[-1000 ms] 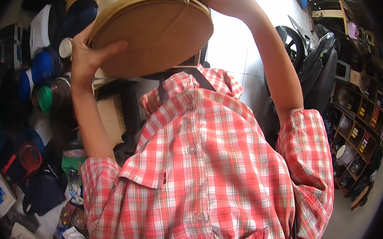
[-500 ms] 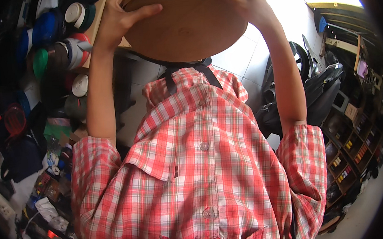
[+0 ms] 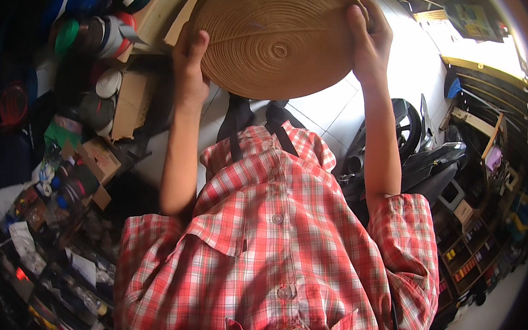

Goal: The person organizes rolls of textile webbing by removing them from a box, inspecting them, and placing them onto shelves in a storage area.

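Observation:
A large flat roll of brown webbing [image 3: 268, 65], wound in tight rings round a small centre, is held up at the top of the head view. Its coiled face is turned toward me. My left hand [image 3: 191, 68] grips the roll's left edge, thumb up along the rim and fingers mostly behind it. At the opposite edge my right hand [image 3: 370, 38] clasps it, thumb on the face and fingers round the back. The roll's upper edge is cut off by the frame.
Rolls of coloured strap [image 3: 96, 37] crowd the left, with cardboard boxes [image 3: 99, 162] and clutter below them. A black motorcycle [image 3: 407, 132] stands on the right, near a wooden rack [image 3: 470, 257] of thread spools. Pale floor tiles [image 3: 328, 113] show beneath the roll.
The webbing roll has tilted so its coiled face shows more fully, and it sits slightly further right. My left hand has moved right and down with it; my right hand now clasps its right edge.

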A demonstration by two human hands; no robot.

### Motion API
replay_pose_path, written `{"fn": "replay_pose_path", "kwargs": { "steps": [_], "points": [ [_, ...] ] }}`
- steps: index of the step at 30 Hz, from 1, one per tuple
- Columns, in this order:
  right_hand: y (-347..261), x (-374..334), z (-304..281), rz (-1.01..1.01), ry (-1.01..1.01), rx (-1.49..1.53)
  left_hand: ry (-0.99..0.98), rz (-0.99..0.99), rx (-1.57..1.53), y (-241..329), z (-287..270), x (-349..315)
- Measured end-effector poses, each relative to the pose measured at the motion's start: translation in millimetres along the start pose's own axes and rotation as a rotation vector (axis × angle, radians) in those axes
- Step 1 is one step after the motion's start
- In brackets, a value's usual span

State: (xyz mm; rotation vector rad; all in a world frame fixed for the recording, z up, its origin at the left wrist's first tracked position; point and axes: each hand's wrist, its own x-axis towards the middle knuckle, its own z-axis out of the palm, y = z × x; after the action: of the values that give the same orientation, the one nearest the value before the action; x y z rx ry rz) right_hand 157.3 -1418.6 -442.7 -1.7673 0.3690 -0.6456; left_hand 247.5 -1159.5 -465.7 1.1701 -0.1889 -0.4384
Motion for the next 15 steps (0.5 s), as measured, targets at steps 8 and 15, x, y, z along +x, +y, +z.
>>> {"fn": "replay_pose_path", "kwargs": {
  "steps": [8,15],
  "points": [
    [2,-22,30,0.129,0.075,0.373,0.141,0.077,-0.14,2,0,-70],
    [-17,-49,46,0.077,-0.047,0.335,0.291,0.189,0.012,23,-13,-119]
  ]
}}
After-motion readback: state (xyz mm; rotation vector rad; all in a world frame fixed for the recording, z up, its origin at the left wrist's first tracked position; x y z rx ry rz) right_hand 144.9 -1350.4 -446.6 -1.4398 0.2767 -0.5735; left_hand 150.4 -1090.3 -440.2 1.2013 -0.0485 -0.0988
